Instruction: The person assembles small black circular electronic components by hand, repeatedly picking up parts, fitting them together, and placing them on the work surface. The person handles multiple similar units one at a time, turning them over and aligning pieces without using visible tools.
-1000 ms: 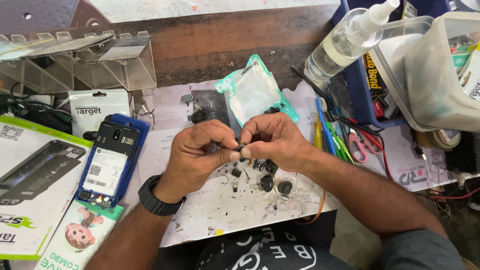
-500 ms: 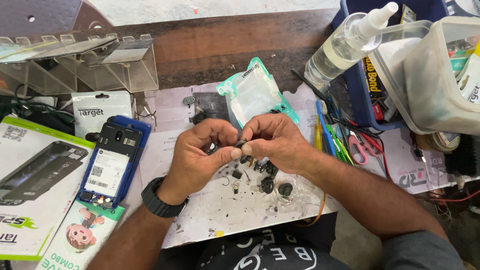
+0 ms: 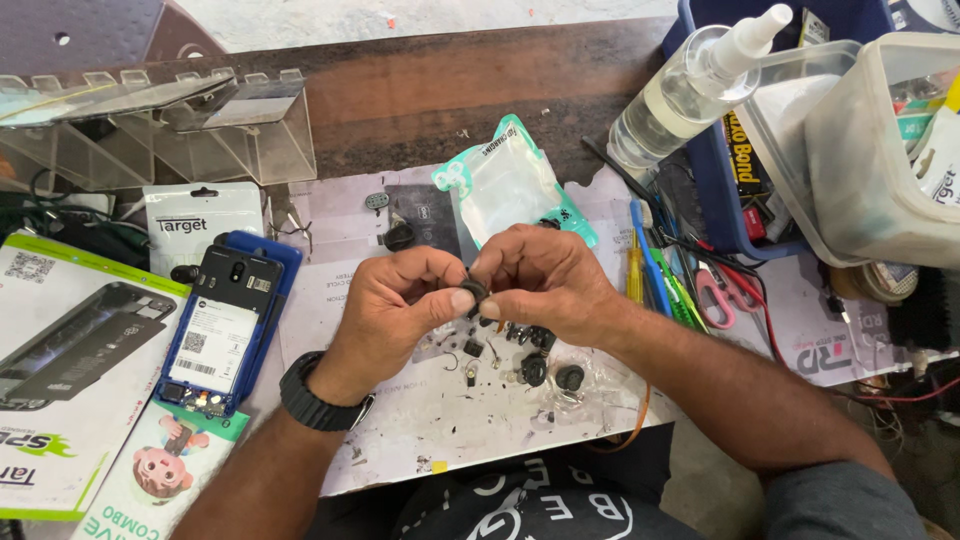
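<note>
My left hand (image 3: 400, 305) and my right hand (image 3: 545, 280) meet above the white work sheet (image 3: 400, 430). Both pinch one small round black part (image 3: 474, 292) between thumbs and fingertips. Under the hands lie several similar small black parts (image 3: 545, 360) and bits of wire. An opened phone with its back off (image 3: 222, 330) rests on a blue cover to the left of my left hand. A clear teal-edged plastic pouch (image 3: 505, 185) lies just beyond my hands. A black watch sits on my left wrist.
A spray bottle (image 3: 690, 90) leans on a blue bin (image 3: 760, 200) at the right, beside clear plastic tubs (image 3: 870, 160). Screwdrivers and pink-handled scissors (image 3: 715, 295) lie right of my hands. Boxes and packets (image 3: 70, 370) fill the left; a clear acrylic rack (image 3: 180, 125) stands behind.
My hands have stayed together over the sheet, with the fingers shifting slightly around the small black part. The view has barely moved.
</note>
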